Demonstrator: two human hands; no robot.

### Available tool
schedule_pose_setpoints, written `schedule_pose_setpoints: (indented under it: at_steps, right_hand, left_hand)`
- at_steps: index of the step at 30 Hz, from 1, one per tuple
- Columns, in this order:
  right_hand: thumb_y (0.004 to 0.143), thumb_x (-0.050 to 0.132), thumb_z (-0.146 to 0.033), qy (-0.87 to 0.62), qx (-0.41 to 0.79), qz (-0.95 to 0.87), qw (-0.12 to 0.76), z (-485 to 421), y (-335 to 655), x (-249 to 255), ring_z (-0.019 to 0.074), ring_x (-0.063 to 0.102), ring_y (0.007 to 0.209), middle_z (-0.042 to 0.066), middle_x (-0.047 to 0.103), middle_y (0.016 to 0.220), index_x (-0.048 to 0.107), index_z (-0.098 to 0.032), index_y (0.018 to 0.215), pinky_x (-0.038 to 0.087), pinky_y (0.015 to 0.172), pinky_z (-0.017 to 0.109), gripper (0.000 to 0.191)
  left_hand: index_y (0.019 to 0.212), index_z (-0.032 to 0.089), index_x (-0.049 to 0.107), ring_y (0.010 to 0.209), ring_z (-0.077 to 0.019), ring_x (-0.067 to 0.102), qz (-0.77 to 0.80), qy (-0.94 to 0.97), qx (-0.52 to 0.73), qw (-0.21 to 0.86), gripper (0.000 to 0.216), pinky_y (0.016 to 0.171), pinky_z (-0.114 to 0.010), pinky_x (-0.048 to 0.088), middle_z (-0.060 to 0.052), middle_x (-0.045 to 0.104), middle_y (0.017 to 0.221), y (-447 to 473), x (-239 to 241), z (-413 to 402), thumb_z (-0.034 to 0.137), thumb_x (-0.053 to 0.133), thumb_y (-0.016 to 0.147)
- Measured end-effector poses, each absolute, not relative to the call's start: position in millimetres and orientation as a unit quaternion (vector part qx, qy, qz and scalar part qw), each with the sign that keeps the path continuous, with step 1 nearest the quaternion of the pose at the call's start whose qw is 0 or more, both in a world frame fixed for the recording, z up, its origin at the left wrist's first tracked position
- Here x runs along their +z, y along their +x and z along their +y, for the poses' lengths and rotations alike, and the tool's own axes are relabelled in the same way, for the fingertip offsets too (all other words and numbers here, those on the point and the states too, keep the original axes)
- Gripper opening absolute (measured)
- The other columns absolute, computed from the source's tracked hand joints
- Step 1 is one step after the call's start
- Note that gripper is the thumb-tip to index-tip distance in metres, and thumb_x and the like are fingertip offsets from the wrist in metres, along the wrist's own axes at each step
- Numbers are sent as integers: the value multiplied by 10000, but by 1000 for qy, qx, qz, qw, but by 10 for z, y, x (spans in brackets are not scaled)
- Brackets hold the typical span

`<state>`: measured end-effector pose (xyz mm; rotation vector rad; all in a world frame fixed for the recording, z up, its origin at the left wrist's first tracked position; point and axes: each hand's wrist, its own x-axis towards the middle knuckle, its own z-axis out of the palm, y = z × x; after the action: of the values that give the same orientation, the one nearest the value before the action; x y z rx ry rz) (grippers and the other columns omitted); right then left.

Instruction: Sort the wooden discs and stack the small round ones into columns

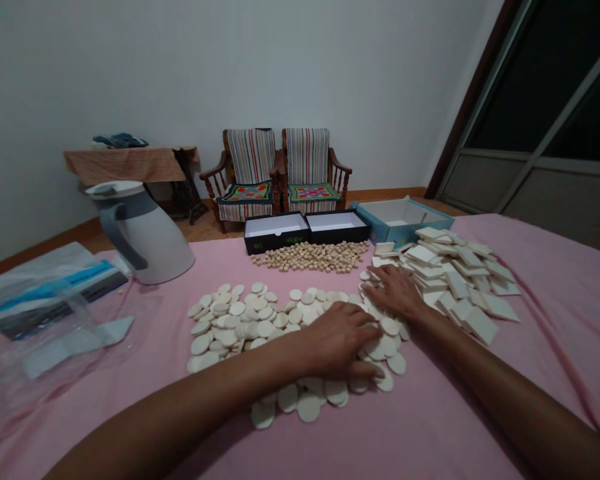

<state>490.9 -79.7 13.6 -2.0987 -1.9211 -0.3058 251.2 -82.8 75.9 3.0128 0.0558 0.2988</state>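
Two hands rested among pale round discs (266, 328) on a pink cloth (420, 420).
The left hand (341, 340)'s grip was slack, thumb apart from curved fingers; the right hand (394, 291)'s was loosely spread, beside the square tiles (457, 283). Whether either had hold of a disc could not be made out. Small tan balls (317, 257) lay beyond.

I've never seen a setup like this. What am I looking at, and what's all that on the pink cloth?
No machine here: these are a person's bare left hand and right hand, seen by a camera worn on their head. Both hands are among pale round discs; I can't tell whether either grips one. On the pink cloth, beyond the discs, lie small beige balls; flat square pieces are heaped right, open black boxes stand behind, and a jug left.
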Motion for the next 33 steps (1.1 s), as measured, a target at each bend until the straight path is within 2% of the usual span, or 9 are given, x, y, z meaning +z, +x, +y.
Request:
schedule_pose_setpoints:
  at_steps: [3, 6, 11, 16, 22, 25, 28, 30, 33]
  right_hand:
    - [850, 476, -542, -735, -104, -657, 131, -771, 4845, 118, 331, 457, 1076, 133, 546, 1193, 555, -251, 1242, 368, 843, 489, 494]
    - [856, 469, -535, -734, -88, -661, 125, -770, 4834, 134, 339, 436, 1085, 119, 535, 1220, 570, -274, 1219, 378, 822, 492, 458]
    - [890, 463, -386, -699, -44, -696, 156, -805, 4839, 130, 271, 479, 1018, 104, 565, 1168, 588, -249, 1197, 406, 822, 415, 359]
    - [901, 443, -305, -604, 51, -762, 226, -870, 4718, 215, 229, 516, 1029, 99, 589, 1083, 607, -204, 1155, 402, 925, 406, 319]
    - [927, 382, -438, -604, 123, -708, 346, -1070, 4866, 439, 223, 557, 1072, 94, 590, 1184, 591, -229, 1169, 467, 892, 388, 382]
    - [870, 458, -536, -651, 121, -684, 305, -1266, 5098, 394, 268, 542, 1133, 133, 554, 1270, 532, -202, 1264, 457, 928, 435, 522]
    - [705, 635, -613, -652, 122, -715, 220, -1458, 5255, 260, 340, 353, 1325, 172, 334, 1475, 280, -189, 1460, 359, 1034, 514, 936]
    - [645, 685, -617, -647, 123, -728, 188, -1529, 5276, 177, 341, 226, 1388, 171, 205, 1531, 133, -178, 1503, 296, 1081, 514, 1111]
    - [691, 660, -578, -629, 137, -745, 177, -1519, 5197, 110, 322, 189, 1403, 157, 168, 1544, 82, -175, 1510, 257, 1106, 495, 1080]
  left_hand:
    - [1093, 169, 569, 1064, -273, 506, -36, 995, 87, 27, 484, 897, -400, 392, -124, 580, 1131, 2820, 650, -1023, 565, 561, 814]
    - [1047, 167, 584, 1102, -293, 469, -30, 995, 91, -5, 390, 893, -423, 385, -128, 553, 1141, 2973, 557, -1129, 489, 572, 828]
    - [984, 156, 575, 1146, -291, 427, 31, 994, 105, -24, 247, 843, -402, 412, -130, 528, 1145, 2893, 532, -1195, 365, 510, 869]
    - [921, 176, 554, 953, -268, 501, 107, 990, 86, -21, 192, 757, -392, 434, -85, 550, 998, 2686, 526, -1132, 343, 541, 826]
    - [929, 183, 538, 865, -248, 514, 168, 984, 54, -25, 159, 781, -405, 424, -77, 557, 941, 2489, 530, -991, 287, 554, 810]
    - [967, 176, 534, 934, -264, 506, 193, 979, 59, -23, 201, 840, -420, 410, -88, 558, 990, 2447, 551, -1005, 321, 565, 830]
    - [1042, 167, 521, 1037, -282, 473, 167, 983, 74, -9, 374, 923, -436, 374, -100, 547, 1065, 2483, 569, -1089, 449, 610, 813]
    - [1117, 163, 501, 1086, -286, 449, 116, 990, 77, 2, 502, 965, -443, 347, -103, 535, 1117, 2553, 565, -1157, 525, 620, 789]
    - [1157, 148, 493, 1120, -281, 428, 66, 994, 88, -2, 506, 1007, -453, 310, -109, 513, 1183, 2687, 534, -1225, 514, 589, 820]
